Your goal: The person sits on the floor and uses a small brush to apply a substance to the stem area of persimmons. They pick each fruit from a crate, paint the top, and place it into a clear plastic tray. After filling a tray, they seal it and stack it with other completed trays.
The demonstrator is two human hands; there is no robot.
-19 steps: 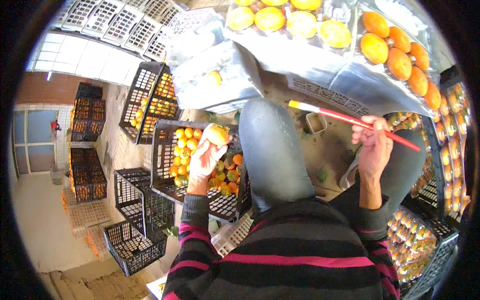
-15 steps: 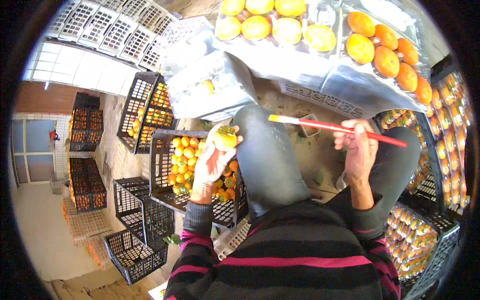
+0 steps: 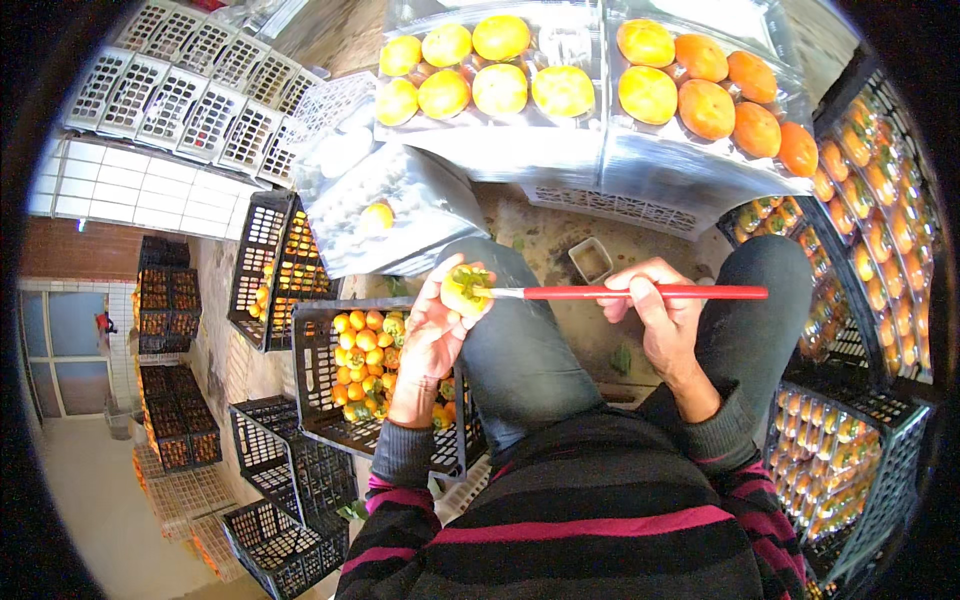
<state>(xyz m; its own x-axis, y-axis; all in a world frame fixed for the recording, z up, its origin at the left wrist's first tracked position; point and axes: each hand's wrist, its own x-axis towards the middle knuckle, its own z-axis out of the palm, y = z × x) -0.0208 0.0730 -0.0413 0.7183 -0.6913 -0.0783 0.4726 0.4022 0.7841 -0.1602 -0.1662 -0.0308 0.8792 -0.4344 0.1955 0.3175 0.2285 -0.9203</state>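
- Above the left thigh (image 3: pixel 520 350): persimmon (image 3: pixel 463 294) sits in the left grip (image 3: pixel 430 335), fingers curled partway round it, green calyx exposed toward the brush.
- Right grip (image 3: pixel 660 310) closed in a pen-style pinch on the red-handled paintbrush (image 3: pixel 640 293), handle roughly level, bristle end at the calyx. Looks like contact; too small to be sure.
- Step in hand, my read: brushing the calyx end. Next stroke calls for a steady left grip, light wrist action on the right, and a small turn of the fruit to reach the rest of the calyx.
- Left of that thigh: black mesh crate (image 3: pixel 316 385) with loose persimmons.
- Between knees, on the floor: small white tub (image 3: pixel 590 262).
- Right side: black crate (image 3: pixel 895 480) of clear-packed persimmons.
- Ahead: film-covered box (image 3: pixel 420 195) with one persimmon on top; beyond it, clear tray (image 3: pixel 567 42), part filled.
- Far upper left: stacked white crates (image 3: pixel 160 90).
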